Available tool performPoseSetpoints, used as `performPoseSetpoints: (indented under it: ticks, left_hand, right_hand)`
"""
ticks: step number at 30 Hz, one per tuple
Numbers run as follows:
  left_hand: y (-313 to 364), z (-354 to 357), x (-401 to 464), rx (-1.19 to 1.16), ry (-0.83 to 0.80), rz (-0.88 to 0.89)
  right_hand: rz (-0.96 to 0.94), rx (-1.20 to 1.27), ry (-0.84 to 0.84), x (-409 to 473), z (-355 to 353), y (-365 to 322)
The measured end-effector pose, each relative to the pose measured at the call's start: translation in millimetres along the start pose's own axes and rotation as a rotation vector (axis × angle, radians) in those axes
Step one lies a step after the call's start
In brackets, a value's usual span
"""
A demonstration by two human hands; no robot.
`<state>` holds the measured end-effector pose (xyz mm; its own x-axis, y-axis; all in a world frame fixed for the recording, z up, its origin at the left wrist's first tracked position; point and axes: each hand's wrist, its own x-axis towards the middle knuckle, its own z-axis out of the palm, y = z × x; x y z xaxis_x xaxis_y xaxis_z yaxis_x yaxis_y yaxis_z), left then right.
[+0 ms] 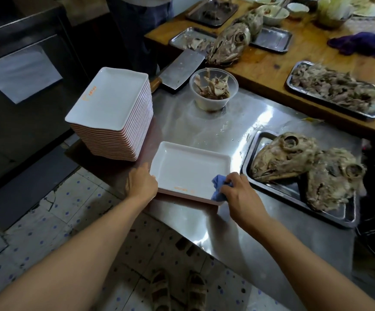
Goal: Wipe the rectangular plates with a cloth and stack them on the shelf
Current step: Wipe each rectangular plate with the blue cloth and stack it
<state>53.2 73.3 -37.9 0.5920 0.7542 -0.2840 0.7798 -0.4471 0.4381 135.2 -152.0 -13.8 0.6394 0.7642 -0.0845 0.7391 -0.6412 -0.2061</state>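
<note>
In the head view, one rectangular plate [191, 168] lies flat at the near edge of the steel table [226, 225] and is being wiped, so the job looks to be in its wiping stage. A tall stack of plates [112, 113] stands just to its left; whether those are already wiped cannot be told, and no shelf is visible. The right hand [240, 194] has its fingers curled around a bunched blue cloth [219, 189], pressing it on the plate's near right corner. The left hand [140, 184] steadies the plate's left rim, fingers bent over the edge.
</note>
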Motion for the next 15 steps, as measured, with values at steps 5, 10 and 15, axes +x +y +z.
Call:
performPoseSetpoints:
  ticks: [5, 10, 15]
  left_hand:
    - [13, 2, -23, 0.164, 0.178, 0.361]
    - [29, 26, -28, 0.373, -0.188, 0.706]
    - [22, 43, -30, 0.477, -0.164, 0.697]
  right_hand:
    - [0.224, 0.260, 0.171, 2, -9, 16]
    - [0.342, 0.389, 0.165, 7, -16, 20]
    - [0.354, 0.444, 0.168, 0, -18, 21]
